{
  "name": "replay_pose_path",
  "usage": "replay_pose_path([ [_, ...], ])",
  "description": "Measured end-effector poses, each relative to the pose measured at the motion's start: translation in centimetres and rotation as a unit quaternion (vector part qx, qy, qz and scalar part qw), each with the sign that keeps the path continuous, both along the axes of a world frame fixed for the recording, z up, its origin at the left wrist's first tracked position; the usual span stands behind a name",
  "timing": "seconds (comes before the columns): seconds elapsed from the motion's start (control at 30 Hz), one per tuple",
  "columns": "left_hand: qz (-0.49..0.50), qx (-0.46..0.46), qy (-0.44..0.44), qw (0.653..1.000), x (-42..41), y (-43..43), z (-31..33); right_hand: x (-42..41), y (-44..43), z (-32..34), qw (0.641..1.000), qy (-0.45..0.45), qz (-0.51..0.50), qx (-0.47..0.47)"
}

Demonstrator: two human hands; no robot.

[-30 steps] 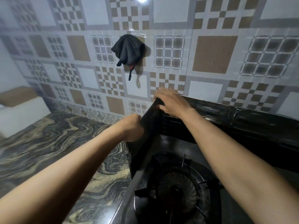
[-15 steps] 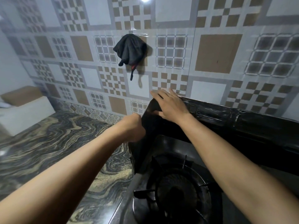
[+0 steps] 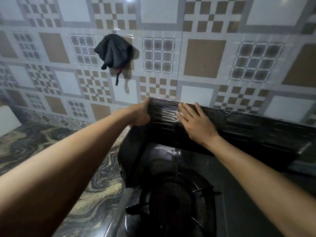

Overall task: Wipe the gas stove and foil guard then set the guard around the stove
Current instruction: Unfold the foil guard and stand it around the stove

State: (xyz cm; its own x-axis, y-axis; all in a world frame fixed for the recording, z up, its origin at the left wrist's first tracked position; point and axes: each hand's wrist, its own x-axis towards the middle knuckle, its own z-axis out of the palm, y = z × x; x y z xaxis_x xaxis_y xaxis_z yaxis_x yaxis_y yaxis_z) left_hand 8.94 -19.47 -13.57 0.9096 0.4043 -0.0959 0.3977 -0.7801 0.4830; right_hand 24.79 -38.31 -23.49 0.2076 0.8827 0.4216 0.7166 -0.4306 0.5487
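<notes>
Behind the gas stove, against the tiled wall, the foil guard stands upright, the left hand curled round its corner fold, the right hand pressing its back panel with straight fingers.

Left hand grips top corner of black embossed foil guard, which walls off back and left side. Patterned tiled wall sits right behind the grip, probably no gap. Room to pass left of grip over swirled marble countertop. Below grip, black round burner grate sticks up. Dark hanging cloth is above-left of grip.
</notes>
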Motion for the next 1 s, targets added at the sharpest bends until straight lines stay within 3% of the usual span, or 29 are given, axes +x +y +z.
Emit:
replay_pose_path([
  [0.13, 0.006, 0.011, -0.004, 1.0, 1.0, 0.3, -0.8, 2.1, 0.2, -1.2, 0.998, 0.006, -0.064, -0.022],
  [0.27, 0.01, -0.001, -0.022, 1.0, 1.8, 0.4, -1.2, 3.7, 0.8, -1.8, 0.998, -0.005, -0.067, -0.002],
  [0.53, -0.002, 0.088, -0.04, 0.995, 0.5, 2.2, -1.0, 4.8, 1.3, -0.8, 0.998, -0.051, -0.027, 0.014],
  [0.67, -0.001, 0.105, -0.026, 0.994, 3.5, 1.8, -1.4, 6.8, 2.7, -2.8, 0.998, -0.028, -0.034, 0.053],
  [0.8, 0.008, 0.071, 0.003, 0.997, 3.0, 1.1, -1.7, 5.5, 4.8, -3.1, 0.996, -0.017, -0.038, 0.078],
  [1.0, 0.01, 0.06, -0.019, 0.998, 3.2, 1.0, -1.8, 6.3, 4.8, -4.0, 0.992, -0.024, -0.09, 0.08],
])
